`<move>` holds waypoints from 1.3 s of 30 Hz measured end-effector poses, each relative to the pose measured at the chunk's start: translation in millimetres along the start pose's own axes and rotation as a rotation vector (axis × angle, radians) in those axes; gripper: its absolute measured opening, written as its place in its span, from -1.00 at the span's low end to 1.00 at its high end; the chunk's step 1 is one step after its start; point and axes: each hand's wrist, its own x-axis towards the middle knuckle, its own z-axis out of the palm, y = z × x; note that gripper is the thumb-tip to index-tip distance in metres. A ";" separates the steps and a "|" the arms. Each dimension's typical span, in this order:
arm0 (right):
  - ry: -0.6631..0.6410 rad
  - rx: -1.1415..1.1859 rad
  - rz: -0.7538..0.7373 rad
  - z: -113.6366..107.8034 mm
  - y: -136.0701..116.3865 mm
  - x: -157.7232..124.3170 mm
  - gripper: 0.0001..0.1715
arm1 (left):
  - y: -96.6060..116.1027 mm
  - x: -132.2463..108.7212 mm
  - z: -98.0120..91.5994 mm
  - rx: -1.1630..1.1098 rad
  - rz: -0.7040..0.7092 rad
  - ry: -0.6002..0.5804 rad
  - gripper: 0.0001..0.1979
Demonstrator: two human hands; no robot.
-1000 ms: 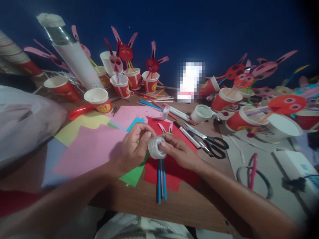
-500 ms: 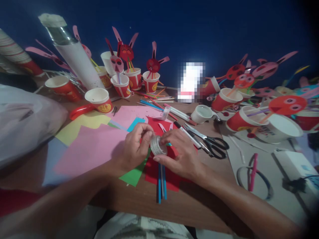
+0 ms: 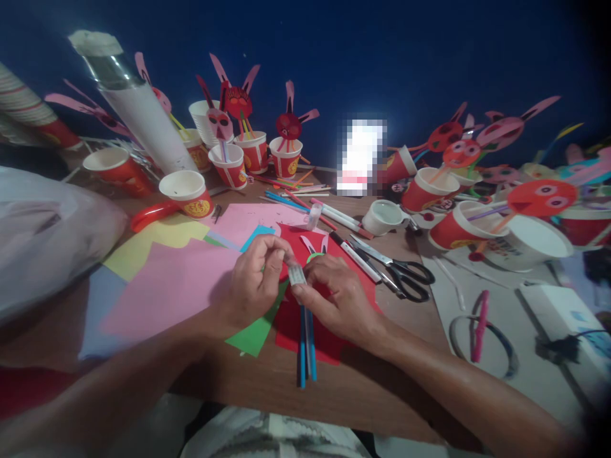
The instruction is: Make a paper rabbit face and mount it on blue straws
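A roll of clear tape (image 3: 296, 275) is gripped between the thumb and fingers of my right hand (image 3: 341, 292). My left hand (image 3: 260, 273) is closed in a pinch at the tape's upper left, where a short clear piece shows between hand and roll. Below the roll, blue straws (image 3: 308, 356) lie over red paper (image 3: 329, 353) and stick out toward me. Just beyond my right fingers, a green paper piece with pink ears (image 3: 316, 249) rests on the red paper, partly hidden by my hand. Green paper (image 3: 255, 334) lies under my left hand.
Scissors (image 3: 401, 267) and a marker (image 3: 356, 257) lie to the right, near a white cup (image 3: 383, 217). Pink paper (image 3: 167, 292) spreads left beside a plastic bag (image 3: 52, 235). Red paper cups (image 3: 286, 159) with paper rabbit heads line the back. A pink pen (image 3: 480, 324) lies far right.
The tape roll has turned in my right hand, from its round side facing me to nearly edge-on. Both hands stay close together; the view has shifted slightly.
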 end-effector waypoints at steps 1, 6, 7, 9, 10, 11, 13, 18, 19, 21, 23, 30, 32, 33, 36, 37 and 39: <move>0.002 0.012 0.008 0.3 0.0 0.1 -0.67 | -0.2 0.2 -0.4 -0.006 -0.007 -0.002 -0.89; -0.021 0.082 0.063 1.0 2.7 -0.7 -0.64 | -5.0 -1.2 -2.0 0.020 -0.048 -0.048 -0.89; -0.032 0.111 0.063 0.5 3.5 -1.1 -0.63 | -6.5 -1.8 -2.3 0.033 -0.051 -0.055 -0.89; -0.051 0.175 0.082 -2.0 4.5 -1.2 -0.61 | -9.0 -2.9 -3.1 0.066 -0.048 -0.069 -0.88; -0.050 0.202 0.110 -3.7 4.5 -0.8 -0.62 | -9.6 -3.3 -3.5 0.082 -0.042 -0.076 -0.87; -0.041 0.223 0.148 -5.5 4.1 0.1 -0.62 | -9.8 -3.4 -3.8 0.096 -0.031 -0.083 -0.87; -0.001 0.254 0.230 -8.9 2.7 3.1 -0.66 | -8.4 -3.3 -4.2 0.122 0.002 -0.093 -0.89; 0.045 0.374 0.318 -9.6 -0.4 11.1 -0.85 | -0.1 -1.2 -2.5 0.174 0.132 -0.091 -0.91; 0.035 0.397 0.332 -8.3 -0.3 11.5 -0.86 | 1.3 -0.8 -1.8 0.180 0.155 -0.090 -0.91; 0.011 0.418 0.351 -5.4 0.5 10.9 -0.87 | 3.2 -0.3 -0.3 0.196 0.183 -0.088 -0.90; -0.001 0.409 0.346 -2.6 1.8 9.1 -0.89 | 4.1 -0.2 1.1 0.213 0.189 -0.096 -0.90; -0.052 0.331 0.339 -0.1 3.4 5.3 -0.83 | 5.2 -0.4 3.3 0.204 0.146 -0.130 -0.89; -0.055 0.319 0.342 -0.9 2.5 5.7 -0.81 | 5.7 -0.2 3.2 0.190 0.140 -0.141 -0.88; -0.052 0.314 0.342 -1.5 2.0 6.0 -0.80 | 5.7 0.0 3.0 0.180 0.134 -0.149 -0.87; -0.035 0.286 0.350 -4.4 0.0 7.6 -0.80 | 4.2 0.8 1.8 0.111 0.058 -0.162 -0.81; -0.029 0.281 0.353 -5.7 -0.5 8.4 -0.80 | 3.2 1.3 1.2 0.059 0.010 -0.157 -0.79; -0.013 0.286 0.352 -9.1 -1.0 10.2 -0.80 | 1.2 2.9 -0.2 -0.085 -0.099 -0.147 -0.72</move>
